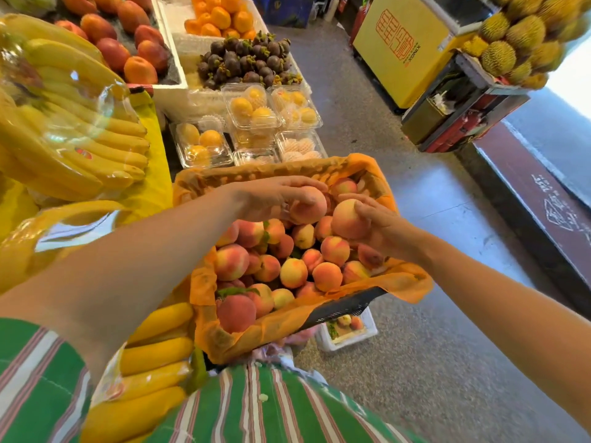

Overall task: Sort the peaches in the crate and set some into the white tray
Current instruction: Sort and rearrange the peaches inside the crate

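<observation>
A dark crate [347, 304] lined with orange paper [406, 279] stands in front of me, heaped with several pink-yellow peaches [292, 270]. My left hand [271, 195] is over the far part of the pile, fingers closed on one peach [308, 206]. My right hand [380, 225] holds a second peach [348, 219] just beside it, above the heap. A small white tray [367, 335] sits on the floor below the crate's near right corner, with a few peaches [350, 322] in it, mostly hidden by the crate.
Wrapped banana bunches [80, 129] crowd the left side and lie by my waist [156, 350]. Clear boxes of yellow fruit [252, 113], mangosteens [246, 62] and oranges [220, 17] are beyond the crate. A yellow cabinet [403, 43] and durians [524, 36] stand across the floor aisle.
</observation>
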`<action>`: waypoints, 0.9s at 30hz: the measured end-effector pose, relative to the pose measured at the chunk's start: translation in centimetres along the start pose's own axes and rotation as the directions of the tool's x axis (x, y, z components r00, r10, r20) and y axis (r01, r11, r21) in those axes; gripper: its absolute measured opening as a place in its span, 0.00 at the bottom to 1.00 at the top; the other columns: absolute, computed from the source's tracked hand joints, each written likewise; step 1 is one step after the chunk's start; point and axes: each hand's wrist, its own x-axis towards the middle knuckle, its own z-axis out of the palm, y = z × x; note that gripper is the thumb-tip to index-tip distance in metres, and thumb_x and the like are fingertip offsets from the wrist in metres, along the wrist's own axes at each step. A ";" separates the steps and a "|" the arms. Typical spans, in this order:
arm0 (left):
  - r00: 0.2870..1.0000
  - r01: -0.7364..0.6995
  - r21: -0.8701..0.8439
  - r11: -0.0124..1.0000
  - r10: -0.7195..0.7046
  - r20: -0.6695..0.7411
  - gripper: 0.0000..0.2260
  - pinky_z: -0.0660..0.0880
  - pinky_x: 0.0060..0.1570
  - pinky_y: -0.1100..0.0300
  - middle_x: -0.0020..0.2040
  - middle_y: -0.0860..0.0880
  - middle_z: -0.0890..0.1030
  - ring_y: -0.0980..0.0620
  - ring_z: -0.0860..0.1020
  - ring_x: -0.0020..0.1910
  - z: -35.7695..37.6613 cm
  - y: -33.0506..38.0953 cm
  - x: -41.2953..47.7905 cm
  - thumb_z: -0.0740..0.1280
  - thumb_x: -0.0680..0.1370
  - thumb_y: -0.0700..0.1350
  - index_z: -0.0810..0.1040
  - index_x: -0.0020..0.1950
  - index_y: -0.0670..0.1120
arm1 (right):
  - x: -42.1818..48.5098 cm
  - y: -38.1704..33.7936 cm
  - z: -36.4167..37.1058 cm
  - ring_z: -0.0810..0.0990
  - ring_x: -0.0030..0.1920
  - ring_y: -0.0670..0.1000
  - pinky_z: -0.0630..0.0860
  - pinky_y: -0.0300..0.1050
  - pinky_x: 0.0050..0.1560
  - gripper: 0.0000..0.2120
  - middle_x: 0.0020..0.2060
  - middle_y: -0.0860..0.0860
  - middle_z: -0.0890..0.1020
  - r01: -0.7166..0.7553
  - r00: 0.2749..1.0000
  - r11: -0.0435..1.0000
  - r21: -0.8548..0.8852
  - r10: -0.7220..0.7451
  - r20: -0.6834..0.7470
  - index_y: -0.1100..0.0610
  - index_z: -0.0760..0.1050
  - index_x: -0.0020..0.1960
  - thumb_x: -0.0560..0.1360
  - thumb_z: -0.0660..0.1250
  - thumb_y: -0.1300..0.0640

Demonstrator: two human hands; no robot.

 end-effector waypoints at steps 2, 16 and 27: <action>0.998 -0.017 -0.021 1.000 0.015 -0.069 0.22 0.74 0.64 0.51 0.64 0.45 0.73 0.45 0.74 0.63 0.3 0.0 0.9 0.73 0.72 0.43 0.75 0.65 0.51 | -0.5 -0.2 -1.1 0.75 0.63 0.59 0.76 0.58 0.61 0.19 0.65 0.56 0.72 0.018 0.999 1.000 -0.006 -0.019 -0.047 0.51 0.69 0.67 0.77 0.66 0.57; 0.975 0.057 0.020 0.998 -0.051 -0.216 0.24 0.80 0.53 0.48 0.62 0.44 0.72 0.43 0.77 0.59 2.9 -0.6 5.2 0.74 0.73 0.43 0.71 0.66 0.44 | -0.7 0.0 -6.3 0.79 0.55 0.53 0.80 0.45 0.51 0.27 0.55 0.52 0.78 0.063 0.972 0.740 -0.670 -0.199 -0.127 0.52 0.71 0.62 0.67 0.78 0.57; 0.910 0.095 0.153 0.984 -0.024 -0.414 0.18 0.75 0.43 0.56 0.55 0.45 0.75 0.47 0.75 0.51 2.1 -1.4 9.3 0.75 0.72 0.44 0.76 0.60 0.46 | 3.6 -1.3 -8.0 0.75 0.56 0.54 0.72 0.50 0.55 0.26 0.55 0.53 0.78 0.126 0.949 0.271 -0.954 -0.314 0.036 0.56 0.75 0.62 0.67 0.76 0.49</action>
